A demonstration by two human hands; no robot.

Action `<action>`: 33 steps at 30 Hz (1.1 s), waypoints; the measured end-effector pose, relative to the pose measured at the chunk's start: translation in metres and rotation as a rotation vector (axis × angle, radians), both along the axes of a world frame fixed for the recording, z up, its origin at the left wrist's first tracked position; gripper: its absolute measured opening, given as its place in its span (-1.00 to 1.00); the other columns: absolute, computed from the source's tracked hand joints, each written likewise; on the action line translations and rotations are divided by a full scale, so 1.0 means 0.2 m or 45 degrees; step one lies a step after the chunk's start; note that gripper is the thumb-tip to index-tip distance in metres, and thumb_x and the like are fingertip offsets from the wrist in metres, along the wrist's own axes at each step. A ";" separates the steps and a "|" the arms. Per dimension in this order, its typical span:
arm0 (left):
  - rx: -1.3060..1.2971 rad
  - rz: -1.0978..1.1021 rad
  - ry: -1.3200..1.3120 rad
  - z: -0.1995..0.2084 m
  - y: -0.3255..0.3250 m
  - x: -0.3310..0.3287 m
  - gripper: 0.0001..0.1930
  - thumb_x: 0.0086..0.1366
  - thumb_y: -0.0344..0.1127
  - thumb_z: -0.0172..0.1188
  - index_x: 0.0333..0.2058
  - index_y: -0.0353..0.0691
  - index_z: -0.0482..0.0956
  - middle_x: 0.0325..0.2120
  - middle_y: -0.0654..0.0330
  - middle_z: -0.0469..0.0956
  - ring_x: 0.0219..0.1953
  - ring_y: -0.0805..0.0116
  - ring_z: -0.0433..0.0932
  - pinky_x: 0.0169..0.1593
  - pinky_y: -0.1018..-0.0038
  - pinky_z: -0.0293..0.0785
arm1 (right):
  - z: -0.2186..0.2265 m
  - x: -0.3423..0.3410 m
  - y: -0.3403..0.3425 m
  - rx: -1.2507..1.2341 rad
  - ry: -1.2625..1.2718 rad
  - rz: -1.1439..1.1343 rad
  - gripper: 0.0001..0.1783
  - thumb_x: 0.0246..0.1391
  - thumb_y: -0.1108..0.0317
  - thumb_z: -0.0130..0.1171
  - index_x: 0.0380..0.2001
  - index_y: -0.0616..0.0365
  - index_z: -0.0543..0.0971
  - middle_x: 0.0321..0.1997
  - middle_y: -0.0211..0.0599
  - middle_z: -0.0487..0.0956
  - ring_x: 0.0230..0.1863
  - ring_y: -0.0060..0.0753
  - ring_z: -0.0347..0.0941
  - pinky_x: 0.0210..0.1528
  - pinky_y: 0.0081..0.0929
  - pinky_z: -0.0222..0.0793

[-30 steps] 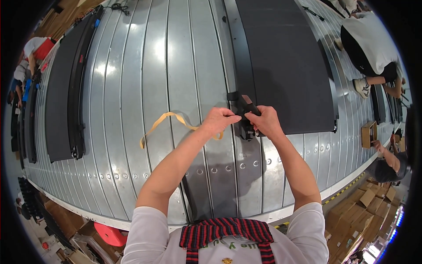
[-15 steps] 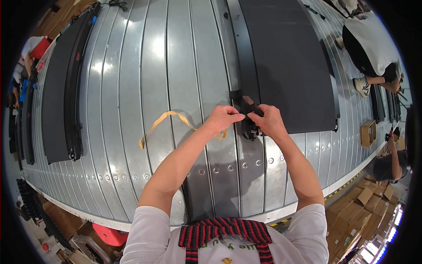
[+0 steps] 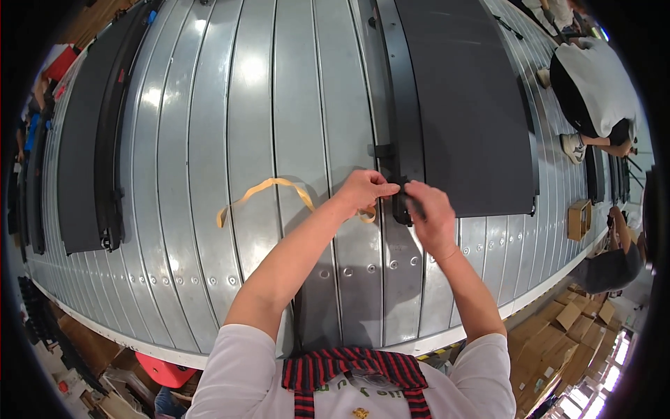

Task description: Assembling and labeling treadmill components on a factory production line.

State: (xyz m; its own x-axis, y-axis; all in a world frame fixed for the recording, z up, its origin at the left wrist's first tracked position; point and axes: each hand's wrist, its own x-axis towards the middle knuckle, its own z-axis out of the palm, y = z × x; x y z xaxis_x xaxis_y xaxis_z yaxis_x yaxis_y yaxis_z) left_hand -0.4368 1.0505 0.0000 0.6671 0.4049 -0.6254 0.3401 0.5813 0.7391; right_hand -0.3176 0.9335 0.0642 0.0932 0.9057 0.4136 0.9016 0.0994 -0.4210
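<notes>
Both hands meet at the near end of a black rail [image 3: 407, 112], which edges a wide dark sheet panel [image 3: 474, 105]. My left hand [image 3: 363, 190] is closed, thumb and forefinger pinched against the rail's end; what lies between them is too small to make out. My right hand [image 3: 434, 215] curls around a short dark, bar-like object [image 3: 417, 207], whose kind is mostly hidden by the fingers. A thin yellow strip [image 3: 273, 182] lies in a loose curve on the metal slats and passes under my left wrist, its curled end showing below that hand.
Another dark panel with a rail [image 3: 91, 140] lies on the slatted metal table [image 3: 209, 153] at left. A small wooden box [image 3: 578, 219] stands near the right edge. Other people work at both sides; one person [image 3: 593, 84] kneels on the table at far right. Cardboard boxes [image 3: 551, 342] lie beyond the front edge.
My right hand has turned and tilted the dark object downward beside the rail's end. My left hand stays pinched there. The whole view has shifted slightly.
</notes>
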 end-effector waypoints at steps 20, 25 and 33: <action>0.230 -0.056 -0.077 -0.04 0.04 0.02 -0.78 0.02 -0.28 0.24 -0.50 -0.32 0.47 -0.66 0.28 0.42 -0.71 0.57 0.31 -0.66 0.63 0.21 | -0.02 -0.06 0.00 -0.185 1.127 -0.221 -0.79 0.09 0.36 -0.06 -0.30 0.30 0.42 -0.31 -0.38 0.51 -0.31 -0.66 0.39 -0.33 -0.66 0.33; 0.260 -0.144 -0.122 -0.04 0.06 -0.01 -0.82 0.04 -0.31 0.20 -0.46 -0.31 0.46 -0.65 0.27 0.43 -0.71 0.57 0.33 -0.66 0.63 0.24 | -0.03 -0.22 -0.13 -0.525 0.962 -0.751 -0.63 0.08 0.16 -0.17 -0.46 0.28 0.45 -0.67 -0.28 0.36 -0.58 -0.53 0.24 -0.47 -0.52 0.19; 0.153 -0.035 -0.120 -0.07 0.03 -0.01 -0.88 0.06 -0.42 0.11 -0.43 -0.35 0.43 -0.65 0.21 0.44 -0.65 0.50 0.47 -0.72 0.61 0.25 | -0.12 -0.43 -0.03 -0.377 1.800 -0.803 -0.77 0.12 0.21 -0.11 -0.43 0.16 0.35 -0.77 -0.49 0.23 -0.81 -0.70 0.05 -0.79 -0.71 -0.04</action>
State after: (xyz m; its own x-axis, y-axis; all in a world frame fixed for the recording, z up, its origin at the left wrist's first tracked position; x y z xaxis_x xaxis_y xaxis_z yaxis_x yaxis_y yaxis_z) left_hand -0.4391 1.0572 -0.0145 0.7326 0.4534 -0.5077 0.2807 0.4784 0.8321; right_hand -0.4037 0.9271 0.0398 0.6142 0.6029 -0.5092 -0.3596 -0.3605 -0.8607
